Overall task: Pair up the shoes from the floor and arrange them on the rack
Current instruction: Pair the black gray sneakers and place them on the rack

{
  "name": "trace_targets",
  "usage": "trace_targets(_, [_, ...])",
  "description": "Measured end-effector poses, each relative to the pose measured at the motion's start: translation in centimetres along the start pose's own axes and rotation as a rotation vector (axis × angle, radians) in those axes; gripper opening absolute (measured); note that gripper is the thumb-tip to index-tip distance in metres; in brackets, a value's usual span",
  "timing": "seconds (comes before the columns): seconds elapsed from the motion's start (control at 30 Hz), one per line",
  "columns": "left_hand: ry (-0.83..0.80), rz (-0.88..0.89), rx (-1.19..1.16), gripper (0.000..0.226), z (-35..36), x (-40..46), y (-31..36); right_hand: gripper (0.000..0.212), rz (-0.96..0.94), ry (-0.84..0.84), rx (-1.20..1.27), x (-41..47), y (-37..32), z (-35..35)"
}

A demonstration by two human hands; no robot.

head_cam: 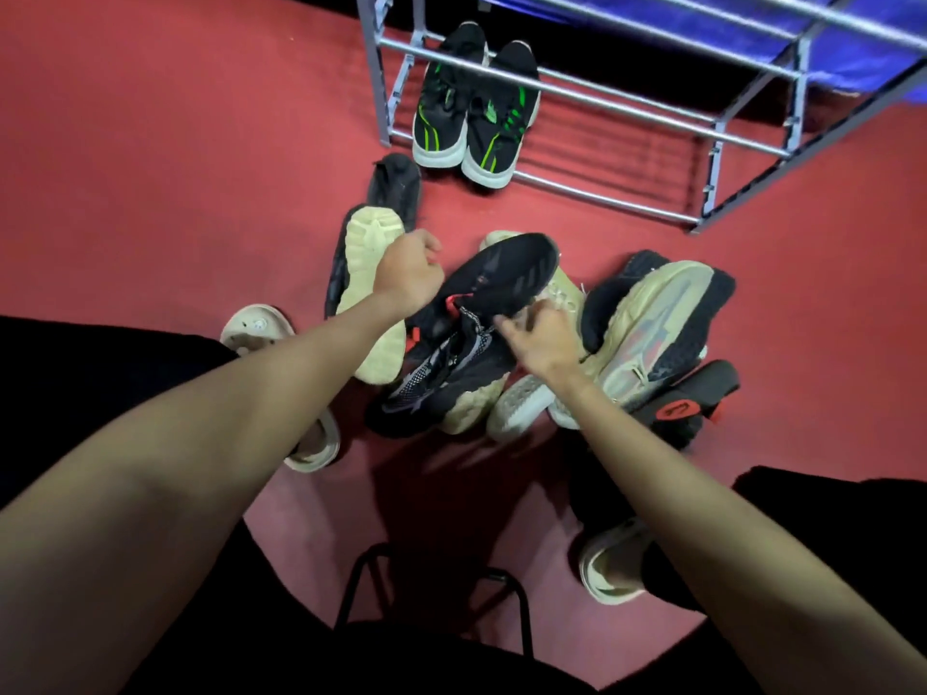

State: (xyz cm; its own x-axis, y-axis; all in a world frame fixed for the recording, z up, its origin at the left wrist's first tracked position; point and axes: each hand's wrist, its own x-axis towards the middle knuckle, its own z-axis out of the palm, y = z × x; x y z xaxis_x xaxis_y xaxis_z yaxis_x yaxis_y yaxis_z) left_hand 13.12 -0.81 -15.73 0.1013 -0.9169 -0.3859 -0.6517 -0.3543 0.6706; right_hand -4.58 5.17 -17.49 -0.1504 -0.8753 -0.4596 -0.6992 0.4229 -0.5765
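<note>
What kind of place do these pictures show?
Probably an indoor shoe-storage corner of a home: a grey metal-tube shoe rack stands on a red floor, holding one black-and-green sneaker pair, with mixed loose shoes piled in front.

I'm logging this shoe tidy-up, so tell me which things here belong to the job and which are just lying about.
Part of the job:
- shoe rack
- green-striped black pair on its bottom rails
- pile of loose shoes on the floor
- black sneaker between left hand and right hand

Just lying about:
- black stool
- blue cloth behind the rack
</note>
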Motion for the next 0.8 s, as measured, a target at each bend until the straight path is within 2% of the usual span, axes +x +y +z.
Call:
trace_targets(0.1, [-0.019,-0.072,0.001,0.036,0.4,-1.3,-0.1,0.048,0.123,-0.175,0.091,-1.1,0.3,1.5])
trace_targets(0.17, [-0.033,-0.108,0.02,0.036,0.5,-2.5,0.2,0.046,0.18,-0.214,0.155,-2.0,0.2,1.3])
trace_targets(0.27, [-0.085,-0.095,0.075,0.031,0.8,-4.7,1.0,0.043,0.19,-0.129,0.162,-3.3,-0.2,-1.0])
trace_targets(0.33, [-0.113,-0.066,0.104,0.022,0.7,-6.0,1.7,0.038,0.229,-0.086,0.242,-4.2,-0.3,-3.4])
trace_targets(0.4, [-0.105,-0.063,0.121,0.023,0.3,-6.5,2.4,0.035,0.282,-0.036,0.341,-5.1,-0.6,-6.2])
trace_targets(0.5, [-0.056,-0.106,0.148,0.026,-0.2,-6.6,3.0,0.012,0.303,0.069,0.53,-6.5,-0.9,-10.1])
trace_targets(0.53, [-0.032,-0.14,0.145,0.031,-0.1,-6.8,3.4,0.008,0.305,0.108,0.605,-6.9,-0.8,-11.1])
trace_targets(0.6, [-0.02,-0.249,0.088,0.056,-0.2,-7.7,4.4,0.017,0.301,0.162,0.762,-7.8,-0.7,-12.2])
trace_targets(0.67, [-0.142,-0.368,-0.06,0.072,-0.1,-9.0,5.3,0.027,0.292,0.15,0.915,-8.7,-0.7,-11.9])
trace_targets(0.73, [-0.385,-0.504,-0.297,0.067,0.4,-10.2,6.3,0.033,0.306,0.106,1.045,-9.2,-0.7,-11.0])
trace_targets(0.8, [-0.53,-0.556,-0.497,0.071,1.0,-10.6,6.8,0.035,0.324,0.05,1.133,-9.6,-0.9,-9.9])
